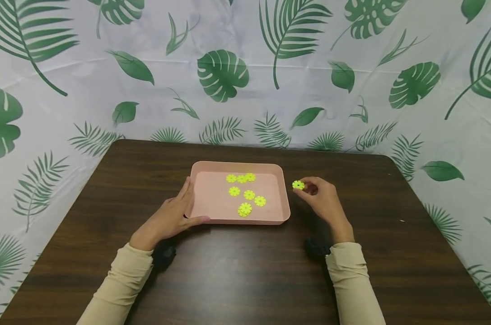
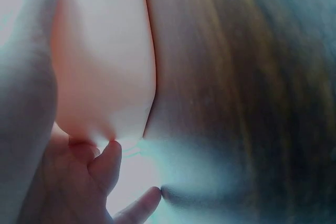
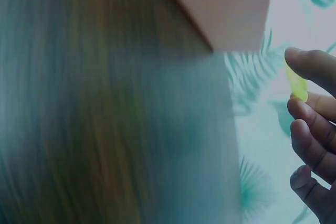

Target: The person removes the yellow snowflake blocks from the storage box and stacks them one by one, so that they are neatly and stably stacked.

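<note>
A shallow pink tray (image 1: 217, 198) lies on the table with several yellow-green notched discs (image 1: 234, 191) spread inside it; a few of them overlap. My left hand (image 1: 170, 216) rests against the tray's left end, its fingers along the side and the thumb at the front rim. In the left wrist view the fingers touch the tray wall (image 2: 110, 66). Just right of the tray, my right hand (image 1: 323, 198) pinches one notched disc (image 1: 298, 185) between thumb and fingers. That disc appears edge-on in the right wrist view, above the table.
The dark wooden table (image 1: 245, 271) reaches back to a white cloth (image 1: 237, 117) printed with green leaves. A tiny pale speck (image 1: 402, 220) lies on the tabletop at the right. Dark wrist devices (image 1: 164, 255) sit under both wrists.
</note>
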The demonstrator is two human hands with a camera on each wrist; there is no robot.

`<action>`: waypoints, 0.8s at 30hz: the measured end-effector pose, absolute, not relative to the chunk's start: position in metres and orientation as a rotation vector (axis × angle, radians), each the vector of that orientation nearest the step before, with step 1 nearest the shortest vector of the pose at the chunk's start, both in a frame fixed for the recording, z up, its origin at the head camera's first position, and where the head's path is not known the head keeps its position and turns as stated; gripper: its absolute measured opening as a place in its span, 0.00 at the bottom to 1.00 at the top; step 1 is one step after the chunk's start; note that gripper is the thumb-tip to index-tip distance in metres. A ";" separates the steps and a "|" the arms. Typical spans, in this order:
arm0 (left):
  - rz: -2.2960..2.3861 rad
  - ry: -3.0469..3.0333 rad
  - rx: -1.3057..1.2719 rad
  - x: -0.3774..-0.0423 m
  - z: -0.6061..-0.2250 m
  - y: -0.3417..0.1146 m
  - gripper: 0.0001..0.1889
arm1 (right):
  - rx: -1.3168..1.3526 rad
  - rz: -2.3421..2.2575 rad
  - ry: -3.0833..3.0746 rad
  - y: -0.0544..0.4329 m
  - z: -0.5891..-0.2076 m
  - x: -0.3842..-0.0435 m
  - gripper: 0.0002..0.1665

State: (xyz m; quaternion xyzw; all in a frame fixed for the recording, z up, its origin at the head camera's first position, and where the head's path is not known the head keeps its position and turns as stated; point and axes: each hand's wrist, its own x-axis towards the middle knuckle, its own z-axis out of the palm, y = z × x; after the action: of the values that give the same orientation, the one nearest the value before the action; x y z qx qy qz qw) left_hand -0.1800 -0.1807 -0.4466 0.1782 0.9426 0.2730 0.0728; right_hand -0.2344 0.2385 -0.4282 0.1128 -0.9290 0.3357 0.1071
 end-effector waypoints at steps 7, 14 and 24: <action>0.824 2.821 0.532 -0.180 -0.445 -0.182 0.60 | 0.240 0.941 -2.743 0.269 -0.430 -0.234 0.20; 0.818 2.820 0.533 -0.180 -0.445 -0.181 0.60 | 0.158 0.927 -2.824 0.289 -0.432 -0.231 0.23; 0.824 2.819 0.534 -0.181 -0.446 -0.182 0.61 | 0.124 0.896 -3.007 0.309 -0.437 -0.229 0.27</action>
State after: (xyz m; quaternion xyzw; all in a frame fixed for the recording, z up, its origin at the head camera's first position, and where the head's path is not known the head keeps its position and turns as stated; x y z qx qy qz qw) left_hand -0.1806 -0.1820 -0.4458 0.1783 0.9414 0.2753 0.0783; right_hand -0.2289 0.3086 -0.4365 0.0396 -0.9576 0.2854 0.0006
